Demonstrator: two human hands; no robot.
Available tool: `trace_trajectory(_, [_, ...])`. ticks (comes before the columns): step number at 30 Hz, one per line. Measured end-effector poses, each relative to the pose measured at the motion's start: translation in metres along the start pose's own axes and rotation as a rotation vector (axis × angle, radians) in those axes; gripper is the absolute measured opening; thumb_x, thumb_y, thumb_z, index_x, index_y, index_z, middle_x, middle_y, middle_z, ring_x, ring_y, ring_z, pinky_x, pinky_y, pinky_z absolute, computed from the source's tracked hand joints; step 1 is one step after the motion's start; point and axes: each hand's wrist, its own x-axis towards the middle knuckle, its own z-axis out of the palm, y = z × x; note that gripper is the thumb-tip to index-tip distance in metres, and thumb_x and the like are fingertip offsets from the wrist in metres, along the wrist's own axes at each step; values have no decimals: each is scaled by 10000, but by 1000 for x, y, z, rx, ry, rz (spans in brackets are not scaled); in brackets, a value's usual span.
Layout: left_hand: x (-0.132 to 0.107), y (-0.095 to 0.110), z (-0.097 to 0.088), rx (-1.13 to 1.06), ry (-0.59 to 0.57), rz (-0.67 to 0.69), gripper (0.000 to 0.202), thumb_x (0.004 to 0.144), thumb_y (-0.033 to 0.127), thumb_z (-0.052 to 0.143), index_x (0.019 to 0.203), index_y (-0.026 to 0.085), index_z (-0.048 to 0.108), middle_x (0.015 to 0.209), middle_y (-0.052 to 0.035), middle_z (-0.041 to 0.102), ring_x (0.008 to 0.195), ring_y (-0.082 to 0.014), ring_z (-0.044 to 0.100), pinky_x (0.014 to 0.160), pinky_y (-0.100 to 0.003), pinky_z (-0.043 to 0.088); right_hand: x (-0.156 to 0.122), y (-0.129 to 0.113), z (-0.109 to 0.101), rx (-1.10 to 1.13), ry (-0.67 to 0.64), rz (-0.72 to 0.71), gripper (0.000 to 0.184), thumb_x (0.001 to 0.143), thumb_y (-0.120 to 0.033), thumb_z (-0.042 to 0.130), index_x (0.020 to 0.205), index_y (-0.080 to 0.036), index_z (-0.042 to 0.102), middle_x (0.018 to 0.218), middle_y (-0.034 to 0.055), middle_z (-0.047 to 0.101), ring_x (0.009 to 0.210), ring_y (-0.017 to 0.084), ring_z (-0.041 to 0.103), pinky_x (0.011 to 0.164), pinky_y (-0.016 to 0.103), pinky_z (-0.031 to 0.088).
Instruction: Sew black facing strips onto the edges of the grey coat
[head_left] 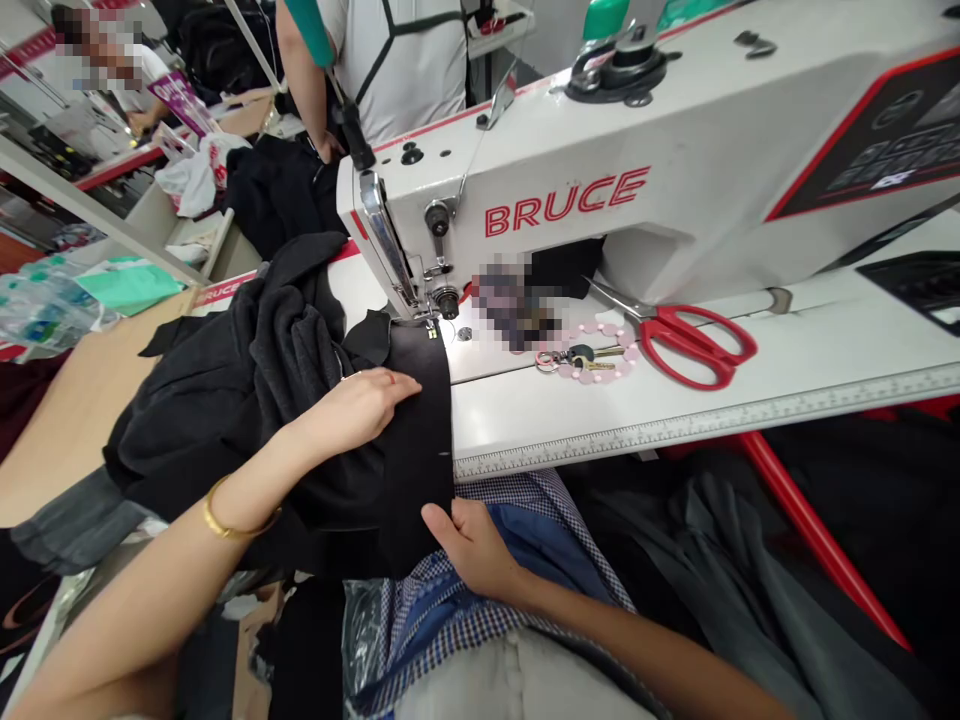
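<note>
A black garment (415, 450) lies bunched to the left of the sewing machine (442, 230), its smooth straight edge running up under the presser foot (433, 328). My left hand (367, 405) rests on the cloth just short of the needle area, its index finger stretched out; it is open and pressing lightly on top. At the table's front edge, my right hand (476, 545) pinches the near end of the same edge, thumb above and fingers curled beneath. Folds of dark fleece (277, 340) heap up beyond my left wrist.
Red-handled scissors (697, 345) lie on the machine bed, beside keys (592, 360) on a pink beaded ring. A measuring tape strip (675, 420) runs along the front edge. Plastic bottles (45, 305) stand at far left. Another person (409, 60) is behind the machine.
</note>
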Motion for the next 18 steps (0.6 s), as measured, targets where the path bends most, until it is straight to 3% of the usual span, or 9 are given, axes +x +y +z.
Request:
trace_trajectory(2, [-5, -3, 1, -13, -49, 140, 424, 820, 97, 323, 1204, 187, 478, 1234, -51, 507, 1073, -156, 505, 910, -271, 410, 0, -1, 0, -35, 5, -21, 469, 837, -449, 365, 468, -187, 239, 468, -54, 250, 459, 58, 226, 440, 227, 161])
trace_trajectory(6, [4, -12, 7, -65, -67, 116, 367, 845, 127, 336, 1175, 181, 489, 1118, -62, 548, 947, -159, 565, 801, -260, 459, 0, -4, -1, -69, 7, -55, 476, 848, -426, 353, 464, -185, 210, 458, -55, 240, 449, 53, 225, 438, 226, 168])
trace_trajectory(11, [21, -19, 4, -114, -80, 182, 224, 838, 131, 365, 951, 146, 557, 885, -46, 563, 754, -136, 562, 694, -240, 456, -1, -10, -10, -64, -38, -56, 476, 858, -395, 366, 472, -179, 192, 458, -59, 221, 442, 48, 223, 435, 221, 164])
trace_trajectory(14, [15, -23, -3, -71, -21, 254, 230, 870, 170, 328, 867, 136, 556, 807, -51, 545, 738, -147, 527, 679, -254, 450, -3, -12, -16, -63, -70, -82, 469, 861, -377, 371, 479, -174, 190, 462, -58, 220, 441, 46, 231, 439, 220, 164])
trace_trajectory(18, [-2, -31, -3, 58, 104, 297, 254, 878, 172, 316, 879, 129, 566, 892, -81, 561, 823, -167, 518, 751, -294, 459, -4, -11, -18, -80, -125, -117, 458, 860, -360, 371, 478, -170, 204, 459, -57, 230, 437, 46, 242, 446, 222, 169])
